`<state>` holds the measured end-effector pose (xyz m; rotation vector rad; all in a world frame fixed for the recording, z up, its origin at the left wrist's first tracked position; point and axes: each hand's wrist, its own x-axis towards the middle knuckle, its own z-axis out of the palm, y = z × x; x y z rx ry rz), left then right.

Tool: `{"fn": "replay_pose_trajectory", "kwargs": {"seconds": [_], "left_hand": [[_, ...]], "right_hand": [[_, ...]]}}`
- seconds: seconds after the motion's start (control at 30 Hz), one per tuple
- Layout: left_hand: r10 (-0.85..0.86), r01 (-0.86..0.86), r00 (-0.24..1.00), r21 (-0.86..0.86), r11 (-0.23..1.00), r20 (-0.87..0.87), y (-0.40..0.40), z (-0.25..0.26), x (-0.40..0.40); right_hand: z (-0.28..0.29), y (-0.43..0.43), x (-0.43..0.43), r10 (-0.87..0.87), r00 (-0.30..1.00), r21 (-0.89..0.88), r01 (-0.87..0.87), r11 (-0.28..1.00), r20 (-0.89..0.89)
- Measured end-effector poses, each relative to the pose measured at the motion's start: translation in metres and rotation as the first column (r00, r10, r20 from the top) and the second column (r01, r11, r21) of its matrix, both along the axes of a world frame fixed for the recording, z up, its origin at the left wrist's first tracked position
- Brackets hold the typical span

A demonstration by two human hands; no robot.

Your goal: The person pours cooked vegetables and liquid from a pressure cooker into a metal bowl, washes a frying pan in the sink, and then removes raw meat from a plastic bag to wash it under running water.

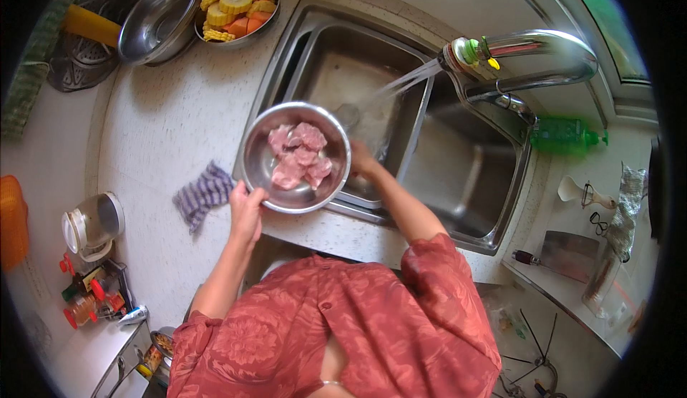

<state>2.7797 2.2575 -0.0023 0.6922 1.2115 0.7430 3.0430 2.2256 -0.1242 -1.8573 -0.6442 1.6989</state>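
Note:
My left hand (248, 210) grips the near left rim of a stainless steel bowl (255, 154). Several pieces of raw pink meat (303, 156) lie in the bowl, which is over the left edge of the sink. My right hand (362, 159) is at the bowl's right side, over the left basin (343, 76); the bowl partly hides its fingers, so I cannot tell whether it grips anything. Water runs from the chrome faucet (553, 44) into that basin. A purple and white striped cloth (204, 194) lies crumpled on the counter beside my left hand.
A bowl of corn and carrot pieces (236, 9) stands at the back, beside nested steel bowls (161, 20). On the right are a green soap bottle (563, 135), a peeler (589, 195) and a cleaver (569, 256). A glass jar (94, 223) and seasoning bottles (94, 296) stand left.

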Motion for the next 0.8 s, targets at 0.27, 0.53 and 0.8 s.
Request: {"fn": "replay_pose_trajectory", "kwargs": {"seconds": [0.27,0.53,0.8], "left_hand": [[-0.063,0.064,0.998,0.056,0.996,-0.027,-0.009,-0.005,0.022],[-0.161,0.160,0.987,0.054,0.986,0.011,-0.022,-0.013,0.049],[-0.125,0.124,0.992,0.013,0.992,0.031,-0.013,-0.023,0.051]], "right_hand": [[0.100,-0.028,0.031,-0.531,0.723,0.175,0.650,0.740,-0.441],[0.142,-0.020,-0.038,-0.336,0.721,0.644,-0.196,0.739,0.606],[0.123,-0.011,0.023,-0.657,0.727,0.461,0.661,0.592,-0.199]]}}
